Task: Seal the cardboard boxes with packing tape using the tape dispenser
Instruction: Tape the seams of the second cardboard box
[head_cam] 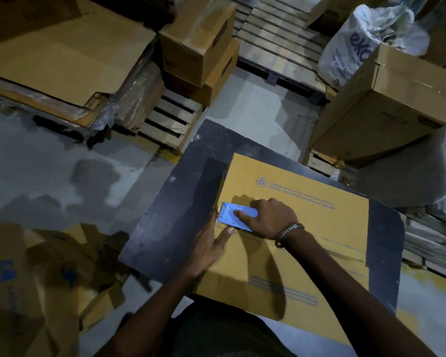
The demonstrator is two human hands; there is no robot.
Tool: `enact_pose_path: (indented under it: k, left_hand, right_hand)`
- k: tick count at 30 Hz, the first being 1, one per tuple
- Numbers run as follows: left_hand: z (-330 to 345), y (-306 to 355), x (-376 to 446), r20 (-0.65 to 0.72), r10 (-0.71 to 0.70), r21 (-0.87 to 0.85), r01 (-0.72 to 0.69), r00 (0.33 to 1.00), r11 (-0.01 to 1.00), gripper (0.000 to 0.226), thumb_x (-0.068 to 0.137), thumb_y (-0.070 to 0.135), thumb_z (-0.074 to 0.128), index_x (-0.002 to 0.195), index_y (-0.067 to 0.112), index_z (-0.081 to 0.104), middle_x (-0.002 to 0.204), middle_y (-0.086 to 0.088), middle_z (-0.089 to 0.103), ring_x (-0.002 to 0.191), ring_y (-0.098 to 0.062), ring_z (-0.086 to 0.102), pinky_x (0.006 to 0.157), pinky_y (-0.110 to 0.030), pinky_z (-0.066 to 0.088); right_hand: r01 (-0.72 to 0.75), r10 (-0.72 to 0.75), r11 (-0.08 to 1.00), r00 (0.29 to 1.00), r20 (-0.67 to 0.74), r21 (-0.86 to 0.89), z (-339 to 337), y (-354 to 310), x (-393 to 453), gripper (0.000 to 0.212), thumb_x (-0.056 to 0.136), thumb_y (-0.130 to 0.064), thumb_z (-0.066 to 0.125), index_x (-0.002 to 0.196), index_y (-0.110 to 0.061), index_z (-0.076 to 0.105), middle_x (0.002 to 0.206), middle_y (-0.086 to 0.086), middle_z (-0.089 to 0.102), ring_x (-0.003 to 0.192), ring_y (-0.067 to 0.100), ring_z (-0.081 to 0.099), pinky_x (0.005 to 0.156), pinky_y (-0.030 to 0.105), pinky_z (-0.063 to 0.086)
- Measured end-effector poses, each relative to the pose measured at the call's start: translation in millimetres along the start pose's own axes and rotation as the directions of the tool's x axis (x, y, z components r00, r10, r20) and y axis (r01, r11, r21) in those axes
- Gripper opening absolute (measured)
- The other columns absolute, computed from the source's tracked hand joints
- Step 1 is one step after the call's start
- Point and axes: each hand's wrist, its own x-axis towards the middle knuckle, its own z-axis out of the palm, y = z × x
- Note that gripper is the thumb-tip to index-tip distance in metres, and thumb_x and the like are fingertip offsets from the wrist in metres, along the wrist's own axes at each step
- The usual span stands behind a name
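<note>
Gripping the blue tape dispenser [236, 215] at the cardboard box's [294, 253] left edge, the right hand [273, 217] starts the seam strip while the left hand [211, 243], fingers straight, steadies; next, a steady pull along it.

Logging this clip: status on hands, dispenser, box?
Right hand grips blue tape dispenser at cardboard box's left seam end. Left hand steadies that edge. No obstruction.

Right hand [271, 219] gripping blue tape dispenser [236, 217] on cardboard box [307, 258], left hand [209, 247] alongside
</note>
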Motion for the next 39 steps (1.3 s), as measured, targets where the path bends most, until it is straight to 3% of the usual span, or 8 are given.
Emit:
enact_pose_path:
  k: [5, 10, 13, 19, 23, 27, 31, 39]
  left_hand:
    - [-1.7, 6.2, -3.2, -0.015, 0.003, 0.090, -0.002, 1.000, 0.996, 0.067, 0.111, 0.039, 0.045, 0.168, 0.019, 0.014, 0.169, 0.007, 0.026, 0.154, -0.012, 0.024, 0.105, 0.006, 0.001]
    - [3.8, 1.9, 0.1, 0.032, -0.045, 0.156, 0.040, 0.998, 0.987, 0.067, 0.111, 0.049, 0.037, 0.169, 0.027, 0.011, 0.172, 0.004, 0.027, 0.155, -0.021, 0.032, 0.119, -0.028, 0.026]
    - [3.9, 6.7, -1.0, 0.074, -0.077, 0.155, 0.064, 0.994, 0.986, 0.066, 0.111, 0.051, 0.036, 0.169, 0.030, 0.011, 0.171, 0.006, 0.030, 0.153, -0.022, 0.036, 0.118, -0.035, 0.032]
    - [3.1, 22.2, -2.4, 0.127, -0.130, 0.027, 0.127, 0.983, 0.992, 0.067, 0.110, 0.051, 0.044, 0.168, 0.031, 0.020, 0.163, 0.019, 0.032, 0.148, -0.005, 0.032, 0.109, -0.015, 0.020]
    - [4.4, 27.4, -1.4, 0.033, -0.216, -0.242, 0.217, 0.976, 0.946, 0.046, 0.111, 0.044, 0.044, 0.153, 0.026, 0.053, 0.152, 0.003, 0.057, 0.145, -0.021, 0.048, 0.116, -0.030, 0.035]
    - [13.7, 39.6, 10.1, -0.112, -0.328, 0.108, 0.340, 0.938, 0.934, 0.070, 0.106, 0.071, 0.026, 0.134, 0.023, 0.068, 0.131, -0.009, 0.069, 0.128, -0.035, 0.058, 0.103, -0.042, 0.043]
    - [21.6, 41.8, 16.9, -0.276, -0.327, 0.141, 0.374, 0.904, 0.917, 0.067, 0.100, 0.078, 0.034, 0.122, 0.029, 0.075, 0.121, -0.009, 0.073, 0.118, -0.039, 0.060, 0.093, -0.042, 0.044]
    - [30.6, 46.9, 13.0, -0.434, -0.212, 0.314, 0.367, 0.876, 0.876, 0.071, 0.104, 0.072, 0.032, 0.094, 0.015, 0.075, 0.108, -0.018, 0.075, 0.109, -0.045, 0.064, 0.088, -0.046, 0.048]
  right_hand:
    - [-0.002, -0.002, 0.999, 0.995, 0.095, 0.036, -13.2, 10.8, -1.0, 0.061, 0.090, -0.085, 0.039, 0.075, -0.028, 0.053, 0.084, 0.005, 0.058, 0.085, 0.031, 0.060, 0.066, 0.034, 0.037]
    - [-0.013, 0.004, 0.998, 0.989, 0.151, 0.063, -13.1, 25.6, -5.3, 0.063, 0.089, -0.086, 0.037, 0.074, -0.028, 0.054, 0.079, -0.001, 0.057, 0.083, 0.028, 0.060, 0.065, 0.035, 0.040]
    - [-0.023, 0.005, 0.996, 0.980, 0.200, 0.088, -12.2, 33.0, -6.7, 0.063, 0.089, -0.087, 0.036, 0.073, -0.029, 0.052, 0.078, -0.002, 0.057, 0.080, 0.027, 0.060, 0.066, 0.035, 0.041]
    - [-0.015, 0.014, 1.000, 0.983, 0.181, 0.006, -12.7, 30.3, -3.2, 0.058, 0.093, -0.082, 0.035, 0.085, -0.029, 0.058, 0.083, 0.001, 0.056, 0.081, 0.027, 0.056, 0.068, 0.034, 0.039]
    - [-0.027, 0.028, 1.000, 0.989, 0.142, -0.011, -6.8, 26.2, -10.8, 0.060, 0.096, -0.078, 0.035, 0.094, -0.025, 0.064, 0.088, 0.004, 0.055, 0.080, 0.027, 0.050, 0.067, 0.034, 0.037]
    - [-0.003, 0.002, 1.000, 0.993, 0.118, 0.004, -5.9, 27.3, -11.1, 0.063, 0.097, -0.076, 0.036, 0.102, -0.021, 0.068, 0.103, 0.010, 0.066, 0.088, 0.033, 0.060, 0.069, 0.034, 0.037]
    - [0.022, -0.023, 1.000, 0.992, 0.124, 0.011, -8.7, 25.9, -12.0, 0.066, 0.099, -0.073, 0.037, 0.119, -0.018, 0.068, 0.118, 0.015, 0.066, 0.105, 0.036, 0.063, 0.075, 0.035, 0.040]
    - [0.046, -0.039, 0.997, 0.992, 0.123, -0.056, -15.3, 46.1, -32.7, 0.069, 0.099, -0.073, 0.035, 0.125, -0.017, 0.065, 0.127, 0.013, 0.065, 0.114, 0.036, 0.063, 0.083, 0.038, 0.045]
